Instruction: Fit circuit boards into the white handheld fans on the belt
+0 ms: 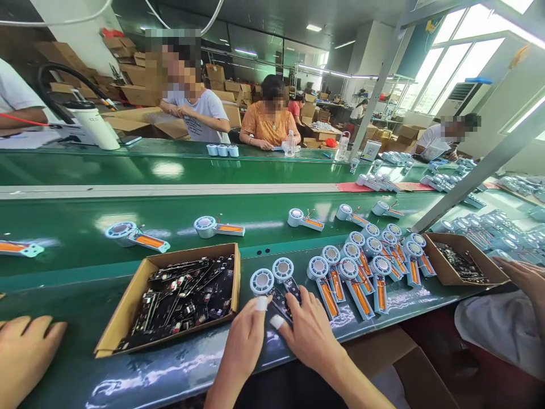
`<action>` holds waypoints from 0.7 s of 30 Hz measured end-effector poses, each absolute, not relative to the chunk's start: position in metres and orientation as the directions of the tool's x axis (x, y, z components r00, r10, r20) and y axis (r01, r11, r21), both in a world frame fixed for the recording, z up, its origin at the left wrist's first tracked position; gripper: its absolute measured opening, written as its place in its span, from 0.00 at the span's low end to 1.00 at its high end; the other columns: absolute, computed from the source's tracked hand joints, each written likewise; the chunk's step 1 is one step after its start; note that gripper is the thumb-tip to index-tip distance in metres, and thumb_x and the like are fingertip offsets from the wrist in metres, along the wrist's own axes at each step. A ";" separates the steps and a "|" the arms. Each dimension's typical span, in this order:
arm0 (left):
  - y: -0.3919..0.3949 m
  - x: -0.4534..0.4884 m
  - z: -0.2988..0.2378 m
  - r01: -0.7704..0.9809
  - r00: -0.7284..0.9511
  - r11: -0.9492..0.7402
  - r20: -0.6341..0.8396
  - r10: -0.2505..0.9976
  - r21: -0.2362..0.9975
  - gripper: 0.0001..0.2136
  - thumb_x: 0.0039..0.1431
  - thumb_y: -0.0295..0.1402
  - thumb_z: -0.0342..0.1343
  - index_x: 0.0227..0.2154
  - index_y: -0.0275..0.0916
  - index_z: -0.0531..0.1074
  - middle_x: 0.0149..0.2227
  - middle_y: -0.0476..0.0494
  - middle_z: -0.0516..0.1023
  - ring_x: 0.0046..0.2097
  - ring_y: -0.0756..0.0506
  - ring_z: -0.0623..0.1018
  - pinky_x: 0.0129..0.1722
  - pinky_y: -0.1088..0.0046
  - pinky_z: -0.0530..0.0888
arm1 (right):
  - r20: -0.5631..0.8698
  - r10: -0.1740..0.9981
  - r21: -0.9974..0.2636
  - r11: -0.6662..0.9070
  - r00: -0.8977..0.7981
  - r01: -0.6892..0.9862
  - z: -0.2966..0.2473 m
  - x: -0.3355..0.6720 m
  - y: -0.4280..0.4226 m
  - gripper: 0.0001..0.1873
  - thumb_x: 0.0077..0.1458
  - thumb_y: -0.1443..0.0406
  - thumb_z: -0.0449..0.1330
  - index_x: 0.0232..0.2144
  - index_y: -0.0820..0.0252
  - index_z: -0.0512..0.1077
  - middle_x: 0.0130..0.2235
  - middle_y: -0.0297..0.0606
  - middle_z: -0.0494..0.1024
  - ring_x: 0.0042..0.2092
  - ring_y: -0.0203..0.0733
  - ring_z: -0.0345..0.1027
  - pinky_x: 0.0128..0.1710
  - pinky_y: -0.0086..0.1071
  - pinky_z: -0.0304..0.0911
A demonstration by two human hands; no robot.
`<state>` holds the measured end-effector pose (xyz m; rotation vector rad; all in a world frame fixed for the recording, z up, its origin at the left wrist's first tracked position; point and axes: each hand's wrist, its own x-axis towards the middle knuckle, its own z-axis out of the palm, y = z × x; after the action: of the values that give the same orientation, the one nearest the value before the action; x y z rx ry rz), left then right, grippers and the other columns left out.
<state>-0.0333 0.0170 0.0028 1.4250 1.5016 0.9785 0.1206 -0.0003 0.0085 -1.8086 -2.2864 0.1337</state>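
Two light-blue handheld fans with round heads lie side by side in front of me: a left fan (261, 281) and a right fan (283, 269). Each has a black circuit board on its handle. My left hand (244, 335) pinches the handle end of the left fan, its taped thumb by the circuit board (279, 301). My right hand (313, 329) has its fingers bent over the right fan's handle, and its taped thumb reaches toward the left fan's board. The fingertips' undersides are hidden. Just left stands a cardboard tray (236, 284) of black circuit boards (191, 289).
Several fans with orange batteries (349, 270) cluster to my right, beside another board tray (489, 278). More fans lie on the green conveyor belt (264, 227). Co-workers' hands rest at the left edge (29, 346) and right edge (523, 278). A slanted metal post (477, 165) crosses the right.
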 end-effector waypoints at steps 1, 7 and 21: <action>0.019 -0.036 0.000 0.304 -0.033 0.078 -0.071 0.997 0.950 0.28 0.62 0.56 0.41 0.35 0.41 0.82 0.44 0.34 0.84 0.52 0.32 0.79 0.53 0.53 0.75 | 0.122 0.978 -0.189 0.189 -0.168 0.964 0.007 0.113 0.003 0.21 0.58 0.60 0.65 0.51 0.64 0.70 0.54 0.61 0.71 0.50 0.62 0.71 0.46 0.51 0.69; 0.009 -0.039 -0.031 0.260 -0.182 -0.078 0.128 0.975 0.963 0.25 0.67 0.51 0.42 0.42 0.39 0.79 0.47 0.35 0.82 0.47 0.37 0.80 0.47 0.58 0.77 | 0.056 0.989 -0.203 0.145 -0.136 0.968 0.011 0.082 0.057 0.08 0.61 0.65 0.62 0.42 0.61 0.71 0.44 0.52 0.74 0.44 0.54 0.73 0.41 0.43 0.68; 0.000 -0.035 -0.057 0.492 -0.099 -0.208 0.292 0.951 0.845 0.17 0.67 0.36 0.42 0.43 0.39 0.76 0.49 0.34 0.80 0.51 0.38 0.80 0.51 0.56 0.77 | 0.082 0.997 -0.180 0.012 0.003 0.984 0.041 0.059 0.254 0.22 0.66 0.67 0.55 0.59 0.75 0.64 0.65 0.75 0.56 0.64 0.68 0.56 0.57 0.57 0.54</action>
<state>-0.0354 -0.0001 -0.0568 1.7009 1.5768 1.2638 0.0587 0.2540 0.0411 -2.0839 -2.0929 0.1033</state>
